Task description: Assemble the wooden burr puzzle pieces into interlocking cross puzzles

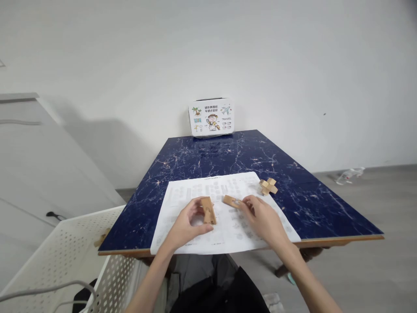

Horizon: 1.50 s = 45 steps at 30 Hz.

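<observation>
From where I stand, the person's left hand [186, 227], just below the middle of the frame, has thumb and fingers curved around a wooden block [209, 209], gripping it by its ends with a gap between block and palm. A little to the right, the right hand [264, 219] pinches one end of a smaller wooden piece [230, 200] between thumb and fingertips, nearly together; the two pieces are apart, both above a white printed sheet [178, 193] at the lower centre. At the sheet's right edge sits a cross-shaped wooden assembly [269, 186]. The blue marbled table [208, 158] runs up to a white case [211, 119] with cartoon pictures at the upper centre, and a white perforated basket [58, 243] fills the lower left corner
</observation>
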Each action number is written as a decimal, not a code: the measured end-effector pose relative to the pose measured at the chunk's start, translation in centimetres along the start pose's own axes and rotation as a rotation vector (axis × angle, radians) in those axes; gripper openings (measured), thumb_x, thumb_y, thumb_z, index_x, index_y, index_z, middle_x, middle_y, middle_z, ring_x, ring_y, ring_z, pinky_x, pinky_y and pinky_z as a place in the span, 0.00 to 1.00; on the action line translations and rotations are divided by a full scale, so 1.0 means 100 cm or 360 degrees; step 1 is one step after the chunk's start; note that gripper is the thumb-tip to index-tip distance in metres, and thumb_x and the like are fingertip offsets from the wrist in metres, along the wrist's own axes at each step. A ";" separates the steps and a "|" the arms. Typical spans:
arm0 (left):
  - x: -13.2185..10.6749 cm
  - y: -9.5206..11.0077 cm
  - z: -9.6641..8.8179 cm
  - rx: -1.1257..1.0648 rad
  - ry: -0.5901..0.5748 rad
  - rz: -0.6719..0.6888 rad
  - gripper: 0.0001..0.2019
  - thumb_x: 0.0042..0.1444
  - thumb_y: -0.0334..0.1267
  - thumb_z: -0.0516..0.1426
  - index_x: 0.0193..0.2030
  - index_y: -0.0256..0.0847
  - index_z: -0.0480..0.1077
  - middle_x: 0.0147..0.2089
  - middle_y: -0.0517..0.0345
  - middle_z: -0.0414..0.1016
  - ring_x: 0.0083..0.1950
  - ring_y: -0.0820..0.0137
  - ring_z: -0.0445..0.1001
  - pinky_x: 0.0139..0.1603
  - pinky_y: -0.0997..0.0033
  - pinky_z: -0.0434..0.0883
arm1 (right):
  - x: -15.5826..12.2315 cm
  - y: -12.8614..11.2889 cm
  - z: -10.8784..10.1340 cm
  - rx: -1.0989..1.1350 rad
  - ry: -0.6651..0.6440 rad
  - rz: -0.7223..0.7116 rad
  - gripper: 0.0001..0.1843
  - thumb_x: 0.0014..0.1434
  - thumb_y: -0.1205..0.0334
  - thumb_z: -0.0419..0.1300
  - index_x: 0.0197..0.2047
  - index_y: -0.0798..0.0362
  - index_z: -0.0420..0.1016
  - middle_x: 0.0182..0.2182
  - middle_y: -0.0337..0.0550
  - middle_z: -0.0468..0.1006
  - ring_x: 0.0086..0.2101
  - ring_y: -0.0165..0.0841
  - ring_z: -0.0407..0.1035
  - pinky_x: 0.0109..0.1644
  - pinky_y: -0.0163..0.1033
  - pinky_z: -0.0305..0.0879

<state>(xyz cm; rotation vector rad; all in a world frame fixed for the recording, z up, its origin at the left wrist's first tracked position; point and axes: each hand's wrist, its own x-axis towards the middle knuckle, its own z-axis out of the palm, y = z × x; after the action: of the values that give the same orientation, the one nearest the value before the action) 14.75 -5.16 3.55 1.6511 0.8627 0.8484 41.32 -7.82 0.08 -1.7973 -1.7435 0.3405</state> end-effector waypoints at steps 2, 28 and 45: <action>0.000 -0.002 -0.001 -0.0106 0.0012 -0.0047 0.41 0.50 0.55 0.70 0.65 0.41 0.62 0.61 0.39 0.75 0.62 0.48 0.74 0.63 0.48 0.69 | -0.002 -0.009 0.000 -0.0117 0.0114 -0.0032 0.15 0.72 0.53 0.51 0.48 0.52 0.74 0.47 0.54 0.77 0.38 0.44 0.75 0.32 0.41 0.62; -0.004 0.008 0.000 -0.0191 -0.0004 -0.0148 0.40 0.54 0.65 0.63 0.66 0.44 0.60 0.52 0.46 0.80 0.49 0.57 0.79 0.49 0.61 0.70 | -0.008 -0.081 0.013 0.0204 -0.0274 -0.0500 0.32 0.66 0.67 0.60 0.71 0.40 0.62 0.37 0.40 0.84 0.33 0.40 0.78 0.33 0.37 0.60; 0.000 0.009 0.005 0.0164 0.0112 -0.0065 0.24 0.70 0.53 0.54 0.66 0.46 0.72 0.71 0.56 0.69 0.76 0.57 0.59 0.79 0.51 0.48 | 0.008 -0.097 0.014 -0.0331 -0.0225 -0.0499 0.30 0.65 0.69 0.54 0.69 0.42 0.61 0.42 0.44 0.84 0.37 0.41 0.79 0.35 0.38 0.58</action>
<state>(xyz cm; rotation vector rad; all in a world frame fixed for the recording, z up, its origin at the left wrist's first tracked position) 15.33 -5.61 4.32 1.6949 1.0006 0.8501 32.70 -7.18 4.78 -1.6321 -2.1927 0.1636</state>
